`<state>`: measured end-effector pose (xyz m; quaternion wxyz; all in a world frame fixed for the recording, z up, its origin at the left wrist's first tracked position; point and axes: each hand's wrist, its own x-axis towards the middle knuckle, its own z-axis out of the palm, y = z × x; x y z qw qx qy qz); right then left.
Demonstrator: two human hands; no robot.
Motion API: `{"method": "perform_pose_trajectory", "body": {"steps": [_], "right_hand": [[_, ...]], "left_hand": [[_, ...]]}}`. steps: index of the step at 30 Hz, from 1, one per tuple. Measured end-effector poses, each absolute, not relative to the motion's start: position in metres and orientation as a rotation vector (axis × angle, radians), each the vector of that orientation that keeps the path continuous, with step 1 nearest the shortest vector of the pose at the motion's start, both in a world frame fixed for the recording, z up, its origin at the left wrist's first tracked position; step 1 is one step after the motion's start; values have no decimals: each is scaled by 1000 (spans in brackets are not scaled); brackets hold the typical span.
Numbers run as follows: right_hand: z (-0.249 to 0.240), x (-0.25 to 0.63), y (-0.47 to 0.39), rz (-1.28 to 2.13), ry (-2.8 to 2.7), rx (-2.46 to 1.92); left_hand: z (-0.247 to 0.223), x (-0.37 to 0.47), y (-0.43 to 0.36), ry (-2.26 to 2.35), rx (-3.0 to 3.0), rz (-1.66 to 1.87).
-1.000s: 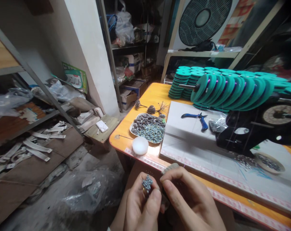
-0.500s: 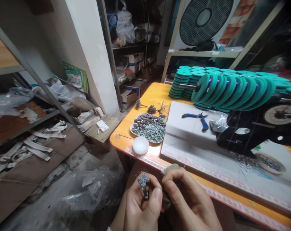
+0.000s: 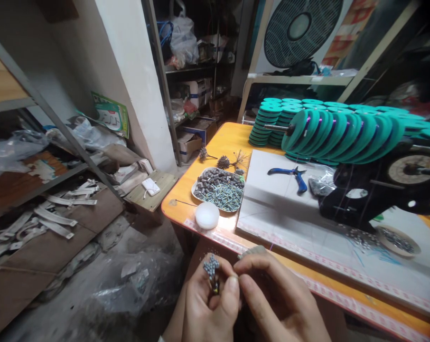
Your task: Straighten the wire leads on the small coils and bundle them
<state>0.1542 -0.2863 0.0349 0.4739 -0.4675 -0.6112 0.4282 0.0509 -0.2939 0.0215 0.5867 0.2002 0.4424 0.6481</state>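
Before the orange table's point(image 3: 218, 142) near edge, we see the left hand point(image 3: 208, 311) curled round a cluster of small blue-grey rod-like pieces point(image 3: 211, 267), thumb against forefinger, while the right hand's point(image 3: 284, 299) thumb and forefinger tips converge alongside, whether pinching anything we cannot tell.

Low in view, the left hand point(image 3: 211, 304) curls with its thumb point(image 3: 229, 300) up, while the right hand point(image 3: 284, 299) angles inward, index finger point(image 3: 266, 262) arched, fingertips point(image 3: 245, 282) just beside the left's.
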Motion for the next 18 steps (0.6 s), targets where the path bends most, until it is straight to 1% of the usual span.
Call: {"method": "perform_pose_trajectory", "body": {"steps": [6,9,14,18], "right_hand": [[35,160,-283,940,-1675,-1165],[31,163,-281,943,-1721,-1156],[26,158,-282,928,-1595,-1144],[29,149,-286,1024,-1377,-1185]], "left_hand": [[13,51,-296,1131,510,1478],[15,50,-296,1148,543,1440],[18,53,-296,1110,501,1454],[13,55,-300,1042,427,1463]]}}
